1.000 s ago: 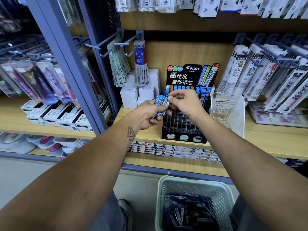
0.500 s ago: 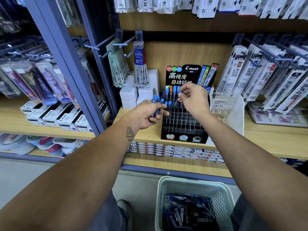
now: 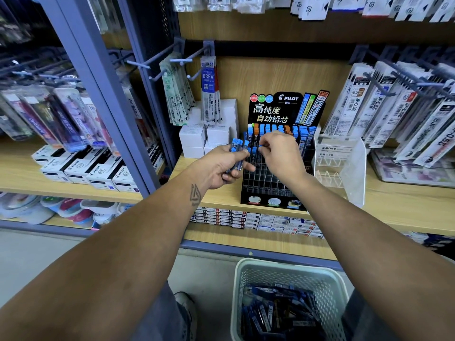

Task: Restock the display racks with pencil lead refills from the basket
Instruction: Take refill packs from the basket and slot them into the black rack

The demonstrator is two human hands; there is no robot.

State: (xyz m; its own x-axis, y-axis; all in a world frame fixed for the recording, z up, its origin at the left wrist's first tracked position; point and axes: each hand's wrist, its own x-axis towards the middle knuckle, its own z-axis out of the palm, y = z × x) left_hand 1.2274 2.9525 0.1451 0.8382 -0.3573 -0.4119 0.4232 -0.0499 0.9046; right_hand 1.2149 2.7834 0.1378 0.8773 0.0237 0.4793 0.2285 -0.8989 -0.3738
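A black Pilot display rack [image 3: 270,183] of gridded slots stands on the wooden shelf, its back rows filled with blue-capped and orange-capped lead refill tubes [image 3: 301,131]. My left hand [image 3: 219,168] grips a small bundle of blue-capped refills [image 3: 237,151] just left of the rack. My right hand [image 3: 278,156] hovers over the rack's middle rows, its fingertips pinching a blue-capped refill [image 3: 254,150] at a slot. A pale green basket [image 3: 246,271] with many dark blue refill packs stands on the floor below.
White boxes [image 3: 216,134] sit left of the rack, and a clear acrylic Mono stand [image 3: 349,168] sits right of it. Hanging refill packs [image 3: 209,92] on pegs crowd above and to the right. A blue-grey upright post [image 3: 105,99] splits the shelving.
My right hand came down from the rack's back row to the middle rows, close to my left hand. The left hand shifted slightly with its bundle.
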